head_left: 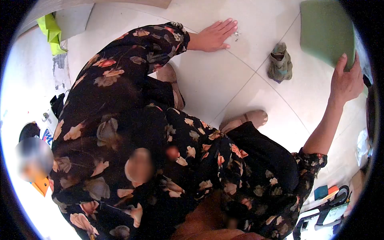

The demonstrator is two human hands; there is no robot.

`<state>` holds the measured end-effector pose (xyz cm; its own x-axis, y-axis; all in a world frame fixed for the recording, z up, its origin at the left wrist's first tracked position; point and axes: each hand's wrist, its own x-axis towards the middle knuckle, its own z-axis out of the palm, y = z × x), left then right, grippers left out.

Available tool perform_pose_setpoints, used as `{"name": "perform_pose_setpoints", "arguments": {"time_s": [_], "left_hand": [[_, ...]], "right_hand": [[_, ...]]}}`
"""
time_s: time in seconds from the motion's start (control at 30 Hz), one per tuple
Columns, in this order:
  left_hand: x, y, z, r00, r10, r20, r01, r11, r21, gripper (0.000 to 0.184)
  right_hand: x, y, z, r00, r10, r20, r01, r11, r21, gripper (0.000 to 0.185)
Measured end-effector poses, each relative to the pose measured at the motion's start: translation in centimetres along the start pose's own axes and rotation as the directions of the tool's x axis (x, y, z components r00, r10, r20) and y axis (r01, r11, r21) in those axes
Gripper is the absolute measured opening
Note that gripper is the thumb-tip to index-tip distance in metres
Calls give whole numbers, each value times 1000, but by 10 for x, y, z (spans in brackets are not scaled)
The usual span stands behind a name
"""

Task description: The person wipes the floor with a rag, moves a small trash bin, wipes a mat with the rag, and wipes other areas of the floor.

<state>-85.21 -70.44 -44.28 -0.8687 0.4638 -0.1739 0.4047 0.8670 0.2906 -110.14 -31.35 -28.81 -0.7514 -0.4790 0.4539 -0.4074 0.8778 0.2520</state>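
My left hand (216, 36) lies flat on the tiled floor (224, 80), its fingers spread. Small bits of debris (237, 35) sit just by its fingertips. At the right, my right hand (347, 82) grips the near edge of a smooth green panel-like object (328, 32), thumb on the face that shows. The fingers behind that edge are partly hidden. Between the two hands a crumpled grey-green cloth (280, 64) rests on the floor, touched by neither.
My shoes (250, 119) stand on the tiles under me. A bright yellow-green cloth or bag (52, 34) hangs at the upper left. Black and white items (324, 212) lie at the lower right, near a clear plastic wrap (362, 146).
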Motion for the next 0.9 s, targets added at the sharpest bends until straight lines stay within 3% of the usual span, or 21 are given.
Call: {"name": "perform_pose_setpoints", "arguments": {"time_s": [0.23,0.33,0.43,0.53,0.63,0.73,0.9], "left_hand": [[17,4,-5,995,67,74,-71,996,53,77],[28,-1,-8,978,181,100,-185,982,27,76],[37,-1,-26,964,180,196,-208,969,136,73],[44,-7,-30,992,-53,116,69,989,-134,68],[54,-3,-36,993,-1,117,41,939,-342,54],[64,-4,-14,984,83,159,-36,960,-277,35],[77,-7,-9,987,129,93,-107,970,-217,14]], "right_hand": [[-2,2,2,999,3,44,-1,999,-47,42],[-4,0,2,998,26,49,-24,999,-41,42],[-5,-2,4,997,43,63,-41,998,-41,42],[-3,-5,3,998,29,61,-28,999,-16,42],[-1,1,9,1000,2,30,-2,1000,-4,42],[-1,1,6,1000,9,18,-9,1000,2,42],[5,0,-6,1000,9,8,-8,1000,-30,42]]}}
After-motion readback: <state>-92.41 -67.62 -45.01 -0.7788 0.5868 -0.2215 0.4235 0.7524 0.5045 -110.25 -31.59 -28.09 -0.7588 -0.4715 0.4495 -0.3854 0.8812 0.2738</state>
